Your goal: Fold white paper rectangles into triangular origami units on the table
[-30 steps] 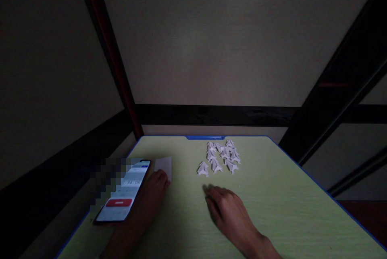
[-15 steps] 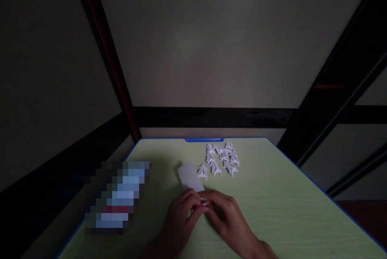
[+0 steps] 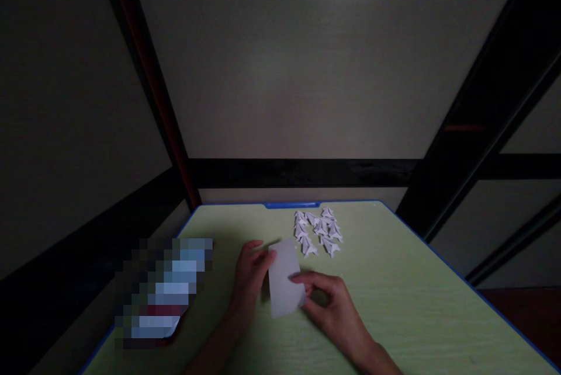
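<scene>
A small white sheet of paper (image 3: 284, 284) is held up over the table between my two hands. My left hand (image 3: 250, 275) has its thumb on the front of the upper left edge, with some fingers stretched out behind. At the right edge, my right hand (image 3: 335, 305) grips the sheet between index finger and thumb, and the lower right corner curves there. Beyond the sheet stand several small folded paper figures (image 3: 321, 226), frog-like in shape, grouped in rows. Some of the nearest ones may be hidden by the sheet.
The pale green table (image 3: 394, 305) has a blue rim, with a blue piece (image 3: 293, 205) at its far edge. A pixelated, bright phone-like object (image 3: 175, 287) lies at the left. A wall panel (image 3: 298, 71) rises behind the table.
The hands were together at the sheet's near end, fingers pressed on a small piece. Now they are apart, at opposite sides of the sheet, which stands more upright and nearer.
</scene>
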`<action>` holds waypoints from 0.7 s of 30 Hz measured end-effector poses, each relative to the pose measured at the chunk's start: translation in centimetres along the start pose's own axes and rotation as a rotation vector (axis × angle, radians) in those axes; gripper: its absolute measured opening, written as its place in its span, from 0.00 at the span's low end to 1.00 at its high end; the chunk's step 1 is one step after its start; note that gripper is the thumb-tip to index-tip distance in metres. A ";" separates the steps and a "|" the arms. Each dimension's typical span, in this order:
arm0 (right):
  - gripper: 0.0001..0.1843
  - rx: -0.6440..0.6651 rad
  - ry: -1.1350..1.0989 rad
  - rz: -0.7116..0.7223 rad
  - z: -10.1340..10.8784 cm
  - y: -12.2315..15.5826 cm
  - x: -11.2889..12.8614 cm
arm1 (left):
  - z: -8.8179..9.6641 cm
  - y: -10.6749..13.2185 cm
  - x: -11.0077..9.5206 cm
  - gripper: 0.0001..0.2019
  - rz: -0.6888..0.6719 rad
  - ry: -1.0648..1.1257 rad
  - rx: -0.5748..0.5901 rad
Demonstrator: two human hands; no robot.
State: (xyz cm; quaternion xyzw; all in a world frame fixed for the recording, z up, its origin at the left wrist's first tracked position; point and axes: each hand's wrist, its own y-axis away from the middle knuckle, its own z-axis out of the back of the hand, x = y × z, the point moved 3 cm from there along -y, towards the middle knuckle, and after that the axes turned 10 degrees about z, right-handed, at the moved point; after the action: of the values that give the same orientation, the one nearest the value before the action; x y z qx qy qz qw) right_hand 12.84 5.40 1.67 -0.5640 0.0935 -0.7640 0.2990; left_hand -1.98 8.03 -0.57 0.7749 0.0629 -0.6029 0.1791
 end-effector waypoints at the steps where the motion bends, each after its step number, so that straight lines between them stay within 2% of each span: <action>1: 0.08 0.017 0.000 0.006 0.0 -0.1 0.1 | -0.1 0.0 -0.1 0.19 -0.009 0.005 0.009; 5: 0.07 0.044 0.008 0.023 0.2 -0.3 0.7 | -0.1 0.1 -0.5 0.20 -0.038 0.004 0.035; 10: 0.04 -0.240 -0.127 -0.004 0.8 -0.5 -0.2 | -0.9 0.9 -0.4 0.08 0.031 -0.083 0.222; 13: 0.07 -0.339 -0.301 -0.148 0.9 -0.4 -1.5 | -1.3 1.4 -0.1 0.04 0.052 -0.105 0.280; 16: 0.08 -0.409 -0.437 -0.281 0.9 -0.3 -2.4 | -1.5 1.7 0.1 0.05 0.050 -0.141 0.286; 21: 0.10 -0.453 -0.509 -0.453 0.6 0.0 -2.7 | -1.9 2.1 0.0 0.09 0.073 -0.155 0.359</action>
State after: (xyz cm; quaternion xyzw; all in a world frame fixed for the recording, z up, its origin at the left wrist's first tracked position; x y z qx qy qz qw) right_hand 13.88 7.07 -0.27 -0.7929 0.0560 -0.6068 0.0048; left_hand 0.44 6.74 0.23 0.7473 -0.0881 -0.6555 0.0640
